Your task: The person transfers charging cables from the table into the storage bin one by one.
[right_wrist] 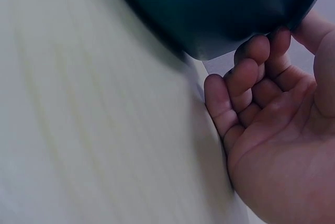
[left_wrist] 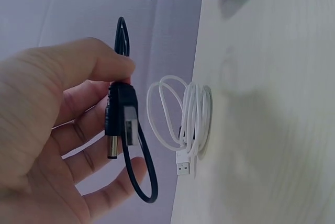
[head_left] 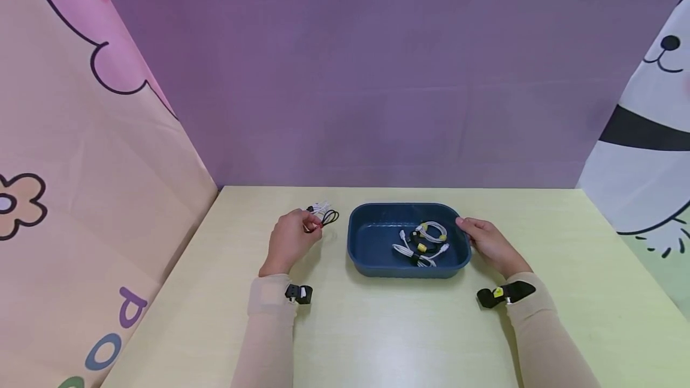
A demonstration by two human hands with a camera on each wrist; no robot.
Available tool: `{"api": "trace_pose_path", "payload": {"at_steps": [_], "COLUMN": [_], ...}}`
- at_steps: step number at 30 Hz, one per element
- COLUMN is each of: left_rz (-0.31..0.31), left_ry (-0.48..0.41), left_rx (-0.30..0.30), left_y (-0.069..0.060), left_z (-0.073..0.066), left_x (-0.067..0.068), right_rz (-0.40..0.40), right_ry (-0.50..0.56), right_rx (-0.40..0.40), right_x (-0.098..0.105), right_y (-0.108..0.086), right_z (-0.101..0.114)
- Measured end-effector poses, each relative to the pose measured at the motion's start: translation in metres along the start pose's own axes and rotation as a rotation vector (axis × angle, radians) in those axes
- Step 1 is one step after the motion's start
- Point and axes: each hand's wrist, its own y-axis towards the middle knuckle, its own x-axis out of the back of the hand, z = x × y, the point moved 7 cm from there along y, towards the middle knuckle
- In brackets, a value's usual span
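Black cable (left_wrist: 127,97), pinched in the left hand (head_left: 293,239), hung just left of the blue bin (head_left: 377,270); the right hand (head_left: 489,245) gripped the bin's right end.

On a table (head_left: 404,334), toward its far edge, stands a bin (head_left: 404,273) with cables (head_left: 422,247) inside, mostly in its right half. The right hand (head_left: 489,245) holds the bin's right end. Left of the bin, the left hand (head_left: 292,241) holds one cable (head_left: 330,217), and another cable (left_wrist: 194,119) lies on the table just beyond.
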Motion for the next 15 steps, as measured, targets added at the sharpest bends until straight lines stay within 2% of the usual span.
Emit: {"api": "trace_pose_path", "payload": {"at_steps": [10,15], "left_rz": [-0.025,-0.049], "left_ry": [-0.012,-0.014], "left_rx": [-0.018,-0.058], "left_y": [-0.003,0.002], "left_z": [-0.008,-0.014], "left_x": [-0.003,-0.002], "right_rz": [0.004,0.000], "right_ry": [-0.024,-0.007], "right_rx": [-0.014,0.003], "right_x": [0.001,0.003], "right_y": [0.000,0.006], "right_z": [-0.006,-0.006]}}
